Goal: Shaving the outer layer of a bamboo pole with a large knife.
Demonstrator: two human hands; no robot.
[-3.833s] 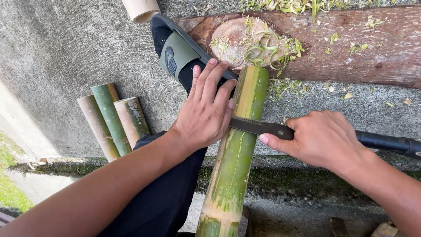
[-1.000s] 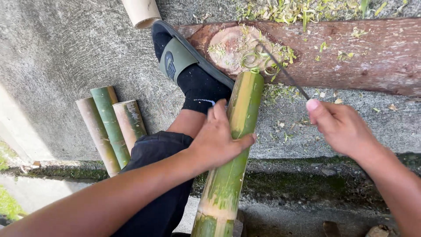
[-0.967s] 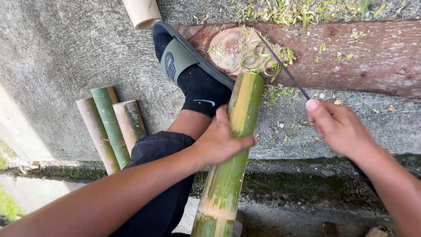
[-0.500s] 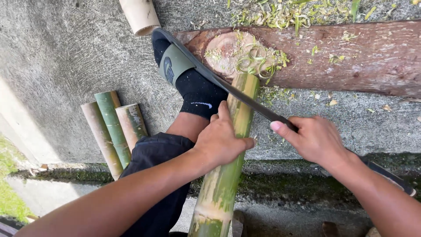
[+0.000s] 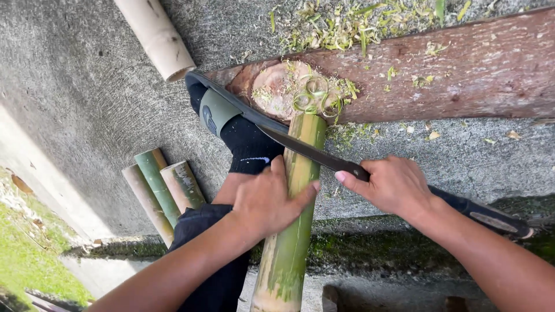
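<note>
The grey concrete floor (image 5: 75, 98) fills most of what you see, dropping off at a mossy edge near you, with grass (image 5: 23, 266) beyond the lower left corner. A long reddish log (image 5: 462, 69) lies across the top right, its cut end and the ground behind it strewn with green shavings (image 5: 347, 23), so free room lies mainly to the left and between the log and the step. A pale cut tube (image 5: 156, 37) rests at the top left, and three short bamboo pieces (image 5: 159, 190) lie side by side well to the left of your leg. The green bamboo pole (image 5: 292, 214) runs from the bottom edge up to the log's cut end, just right of your foot in a black sock and sandal (image 5: 222, 112). Your left hand (image 5: 269, 202) is clenched around the pole at mid-length. Your right hand (image 5: 396, 185) grasps the long dark blade (image 5: 306, 151), which slants across the pole's upper part, above your left hand.
</note>
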